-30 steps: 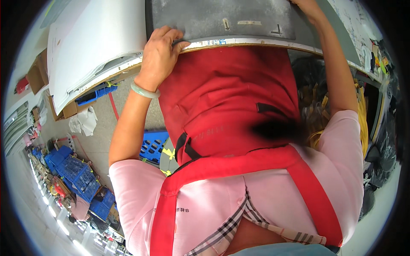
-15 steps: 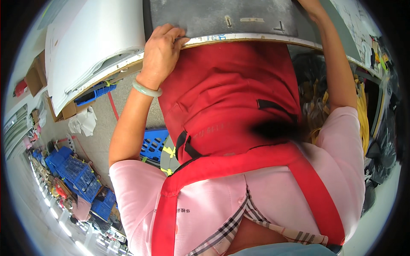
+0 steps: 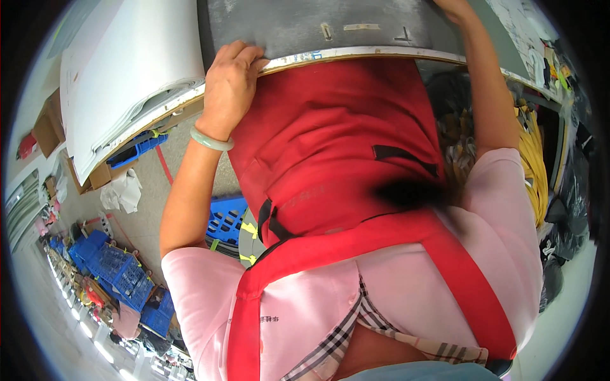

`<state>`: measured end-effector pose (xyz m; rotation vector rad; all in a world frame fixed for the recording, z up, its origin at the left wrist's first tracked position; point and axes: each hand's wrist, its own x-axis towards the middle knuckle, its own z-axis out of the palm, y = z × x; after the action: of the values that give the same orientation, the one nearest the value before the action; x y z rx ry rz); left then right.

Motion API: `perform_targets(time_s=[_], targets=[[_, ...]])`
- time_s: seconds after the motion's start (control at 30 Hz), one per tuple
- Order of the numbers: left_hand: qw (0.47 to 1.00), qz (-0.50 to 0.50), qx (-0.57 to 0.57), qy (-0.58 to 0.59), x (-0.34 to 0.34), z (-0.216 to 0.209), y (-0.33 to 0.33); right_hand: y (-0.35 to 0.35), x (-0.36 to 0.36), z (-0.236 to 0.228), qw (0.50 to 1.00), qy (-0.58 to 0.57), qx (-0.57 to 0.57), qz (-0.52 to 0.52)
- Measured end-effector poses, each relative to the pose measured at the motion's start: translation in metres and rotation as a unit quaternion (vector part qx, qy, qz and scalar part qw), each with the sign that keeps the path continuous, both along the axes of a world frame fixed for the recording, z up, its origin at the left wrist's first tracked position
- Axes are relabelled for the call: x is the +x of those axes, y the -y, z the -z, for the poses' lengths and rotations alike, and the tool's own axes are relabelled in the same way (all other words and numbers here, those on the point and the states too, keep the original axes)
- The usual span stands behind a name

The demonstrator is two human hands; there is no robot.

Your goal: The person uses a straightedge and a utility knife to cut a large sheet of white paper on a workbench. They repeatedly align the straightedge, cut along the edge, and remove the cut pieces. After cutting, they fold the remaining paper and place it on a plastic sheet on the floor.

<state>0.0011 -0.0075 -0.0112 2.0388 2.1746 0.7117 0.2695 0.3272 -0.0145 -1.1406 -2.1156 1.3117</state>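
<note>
My left hand (image 3: 231,86), with a pale green bangle (image 3: 211,141) at its wrist, is at the front edge of the worktable (image 3: 356,53). Its fingers are bent and drawn together beside the near left corner of a dark grey, scuffed sheet or board (image 3: 286,28). Whatever the fingertips pinch there is too small to make out. On the far right of that dark surface, the back of my right hand (image 3: 454,9) shows at the upper picture edge; its fingers are cut off from view.
A thick stack of white sheets (image 3: 130,70) lies to the left on the table. Below stand blue plastic crates (image 3: 121,270) and a blue basket (image 3: 225,219). Yellow strips (image 3: 532,165) hang under the table's right side. A red apron (image 3: 343,127) covers my front.
The table and both hands sit slightly farther left and higher in the picture. My left hand stays at the table edge, and my right hand remains at the far right.
</note>
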Motion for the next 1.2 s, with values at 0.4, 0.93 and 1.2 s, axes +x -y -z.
perform_targets(time_s=[0.4,0.93,1.2], targets=[[1.000,0.002,0.009,0.015,0.003,-0.001,-0.002,-0.007,0.001,0.010,0.993,0.066,0.101,0.004],[1.000,0.003,-0.012,0.024,0.002,-0.007,-0.009,0.004,-0.005,0.014,0.990,0.049,0.127,0.022],[0.995,0.040,0.093,0.010,0.065,0.027,-0.112,-0.031,0.014,0.040,0.995,0.053,0.080,-0.028]])
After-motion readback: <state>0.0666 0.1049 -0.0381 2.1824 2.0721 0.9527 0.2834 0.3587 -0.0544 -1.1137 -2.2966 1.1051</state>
